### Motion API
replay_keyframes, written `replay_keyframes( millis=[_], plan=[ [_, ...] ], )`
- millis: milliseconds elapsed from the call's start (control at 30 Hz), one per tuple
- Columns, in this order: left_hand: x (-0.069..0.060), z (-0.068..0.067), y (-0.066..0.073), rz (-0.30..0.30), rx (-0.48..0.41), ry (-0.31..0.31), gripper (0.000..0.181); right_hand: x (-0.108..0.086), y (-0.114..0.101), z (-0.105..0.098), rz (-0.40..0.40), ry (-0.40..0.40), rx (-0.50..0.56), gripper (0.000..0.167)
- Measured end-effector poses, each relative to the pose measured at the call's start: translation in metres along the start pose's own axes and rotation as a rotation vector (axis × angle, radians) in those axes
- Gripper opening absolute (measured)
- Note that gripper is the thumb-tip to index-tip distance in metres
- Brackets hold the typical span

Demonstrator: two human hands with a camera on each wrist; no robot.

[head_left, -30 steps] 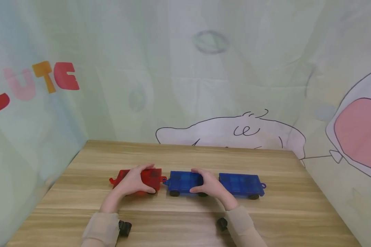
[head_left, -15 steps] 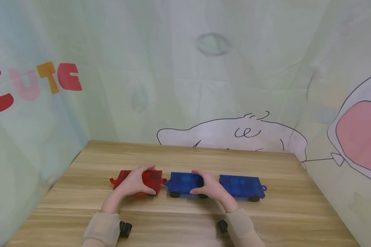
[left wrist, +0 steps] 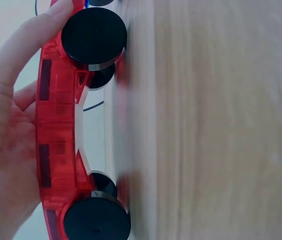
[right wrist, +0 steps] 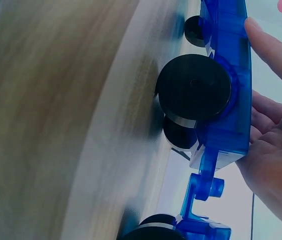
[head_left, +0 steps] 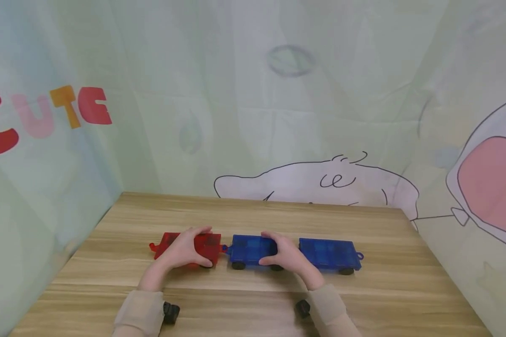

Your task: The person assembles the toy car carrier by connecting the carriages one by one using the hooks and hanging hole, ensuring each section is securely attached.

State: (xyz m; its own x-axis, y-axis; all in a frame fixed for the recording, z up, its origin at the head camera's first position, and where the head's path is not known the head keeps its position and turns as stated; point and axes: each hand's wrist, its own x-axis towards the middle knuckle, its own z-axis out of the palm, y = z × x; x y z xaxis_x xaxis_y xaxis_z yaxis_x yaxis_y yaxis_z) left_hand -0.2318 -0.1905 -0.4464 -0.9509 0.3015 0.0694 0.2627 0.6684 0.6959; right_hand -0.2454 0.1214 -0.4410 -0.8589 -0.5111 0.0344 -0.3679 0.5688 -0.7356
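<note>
Three see-through toy train cars stand in a row on the table. My left hand [head_left: 182,249] grips the red toy train car [head_left: 209,244] at the left, thumb on its near side. The middle blue toy train car [head_left: 248,248] is held by my right hand [head_left: 287,255], around its right end. Between them, the red ring [head_left: 224,248] and the blue hook overlap. Farther right is another blue toy train car [head_left: 330,252], partly behind my right wrist. In the right wrist view, the coupling [right wrist: 208,185] between both blue cars shows linked pieces. Black wheels [left wrist: 96,36] rest on the wood.
The wooden table [head_left: 244,299] reaches back to a printed cloth [head_left: 173,117] hung around it. Black wrist cameras [head_left: 171,312] sit on the inner side of both wrists, low over the table.
The blue hook now shows inside the red ring, where before it sat beside it. Both hands keep their holds and hardly move. The head view has shifted slightly.
</note>
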Motion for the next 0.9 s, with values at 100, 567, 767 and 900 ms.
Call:
replay_keyframes(
  millis=[100,567,767,900],
  plan=[
    [0.0005,0.0,0.0002,-0.005,0.006,-0.004,0.093,0.0005,-0.0003,-0.0008,-0.001,0.0,0.005,0.075],
    [-0.0006,0.0002,0.0032,-0.006,0.031,-0.022,0.093,-0.0013,-0.0012,-0.0003,-0.001,-0.003,-0.004,0.076],
    [-0.0001,-0.0014,0.004,-0.008,0.042,-0.045,0.093,-0.0011,-0.002,-0.0003,0.01,-0.002,-0.022,0.076],
    [0.0004,-0.0033,0.0061,-0.015,0.053,-0.06,0.093,-0.0005,-0.0021,-0.0002,0.014,0.0,-0.028,0.076]
  ],
)
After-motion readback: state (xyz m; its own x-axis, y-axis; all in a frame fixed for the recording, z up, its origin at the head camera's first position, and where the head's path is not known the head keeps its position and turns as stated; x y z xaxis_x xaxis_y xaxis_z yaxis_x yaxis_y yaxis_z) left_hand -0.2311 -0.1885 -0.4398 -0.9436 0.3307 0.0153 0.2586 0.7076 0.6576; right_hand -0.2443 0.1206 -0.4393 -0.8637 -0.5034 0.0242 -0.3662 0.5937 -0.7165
